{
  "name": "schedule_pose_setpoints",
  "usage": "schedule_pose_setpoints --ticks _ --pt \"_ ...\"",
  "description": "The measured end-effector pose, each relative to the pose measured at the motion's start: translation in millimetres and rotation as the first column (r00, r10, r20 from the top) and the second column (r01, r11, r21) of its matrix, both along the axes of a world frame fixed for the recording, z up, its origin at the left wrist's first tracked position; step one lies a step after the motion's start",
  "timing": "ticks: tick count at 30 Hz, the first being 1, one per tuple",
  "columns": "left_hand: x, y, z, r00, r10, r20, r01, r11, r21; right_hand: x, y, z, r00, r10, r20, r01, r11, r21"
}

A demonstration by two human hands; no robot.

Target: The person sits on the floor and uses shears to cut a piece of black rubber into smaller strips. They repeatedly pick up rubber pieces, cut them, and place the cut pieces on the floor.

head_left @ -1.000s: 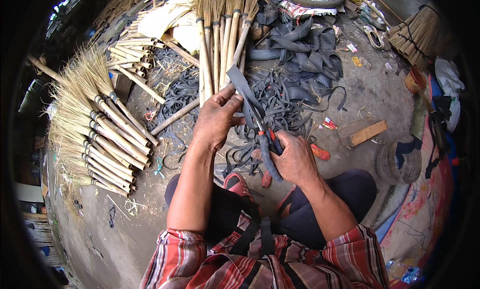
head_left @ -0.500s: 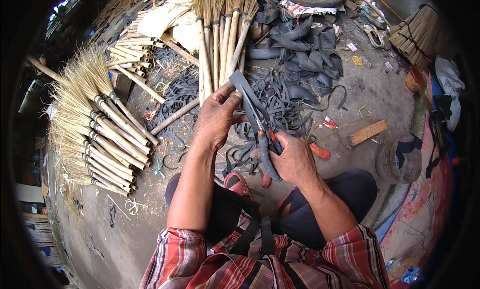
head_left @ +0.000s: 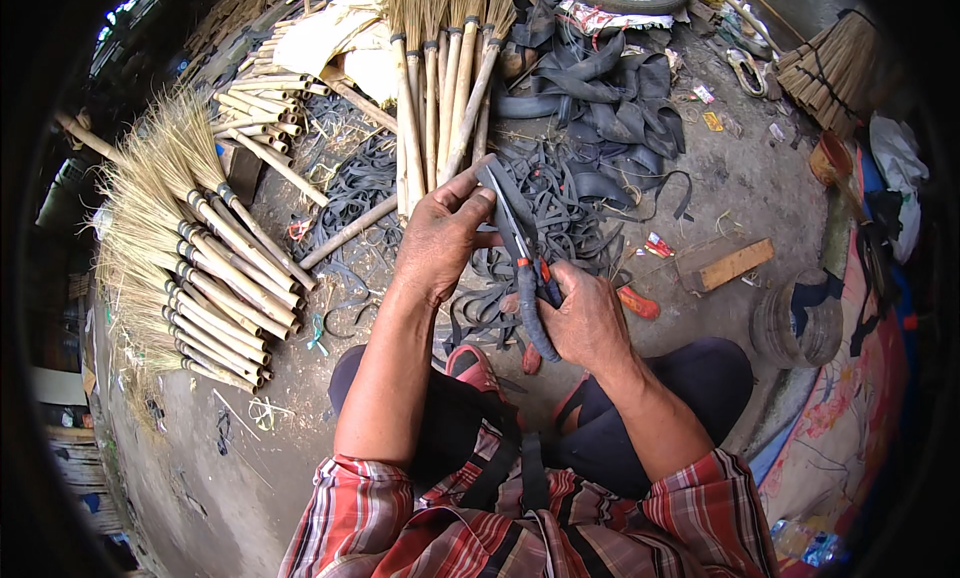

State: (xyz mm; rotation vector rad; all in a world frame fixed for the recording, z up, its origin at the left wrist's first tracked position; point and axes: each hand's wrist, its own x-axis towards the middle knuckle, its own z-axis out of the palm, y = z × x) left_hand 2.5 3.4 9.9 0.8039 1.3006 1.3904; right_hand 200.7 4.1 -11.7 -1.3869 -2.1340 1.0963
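Observation:
My left hand (head_left: 437, 240) pinches a piece of black rubber (head_left: 507, 193) between thumb and fingers, in front of my body. In my right hand (head_left: 588, 320) is a pair of scissors (head_left: 530, 296), its handles red and wrapped in dark material. The blades point away from me and lie along the rubber, which partly covers them. Beyond and below my hands, a tangle of thin black rubber strips (head_left: 570, 203) covers the ground. Just past my left hand lie several grass brooms (head_left: 437, 108) with bamboo handles.
More brooms (head_left: 225, 278) lie in a row at left, near a stack of bamboo sticks (head_left: 262, 113). Wide black rubber sheets (head_left: 625, 98) are heaped at the back. At right are a wooden block (head_left: 735, 265), a clear round container (head_left: 797, 323) and a bundled broom head (head_left: 830, 68).
The rubber piece and my left fingertips have shifted slightly right and toward me, closer to the scissors. The scissor blades seem farther along the rubber. My right hand has barely moved.

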Motion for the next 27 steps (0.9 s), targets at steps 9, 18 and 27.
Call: schedule_pose_setpoints --ticks 9,18,27 --pt "0 2 -15 0.982 -0.173 -0.080 0.173 0.985 -0.002 2 9 -15 0.997 0.009 -0.076 -0.006 0.999 0.040" --pt "-6 6 -37 0.859 -0.295 -0.418 0.277 0.955 -0.106 6 10 -10 0.971 0.041 -0.234 -0.048 0.999 -0.021" --pt "-1 11 -42 0.793 -0.248 -0.557 0.181 0.968 -0.173 10 10 -2 0.854 -0.077 -0.514 -0.026 0.982 -0.190"
